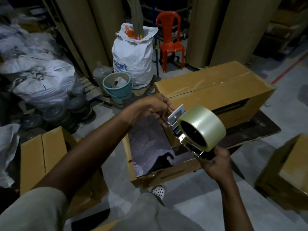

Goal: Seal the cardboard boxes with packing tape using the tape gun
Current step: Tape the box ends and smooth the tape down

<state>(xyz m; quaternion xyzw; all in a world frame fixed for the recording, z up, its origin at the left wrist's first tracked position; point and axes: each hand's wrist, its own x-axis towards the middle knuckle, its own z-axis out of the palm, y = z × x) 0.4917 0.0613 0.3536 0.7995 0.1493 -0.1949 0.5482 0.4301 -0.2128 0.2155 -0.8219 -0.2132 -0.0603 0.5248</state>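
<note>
The right hand (215,162) grips the handle of the tape gun (175,124), held in the air at centre, its roll of clear tape (203,125) facing the camera. The left hand (153,107) pinches the gun's front end by the white plate. Just beyond stands a taped cardboard box (215,90). Below the gun lies an open cardboard box (166,177). Far back are 1 red plastic chair (170,40) and 1 teal bucket (118,90).

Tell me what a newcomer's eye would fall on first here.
The big roll of clear tape on the tape gun at centre right, its handle gripped by the right hand, its front pinched by the left hand. Behind it sits a closed cardboard box with tape along its top seam; further back, a red plastic chair stands out.
</note>
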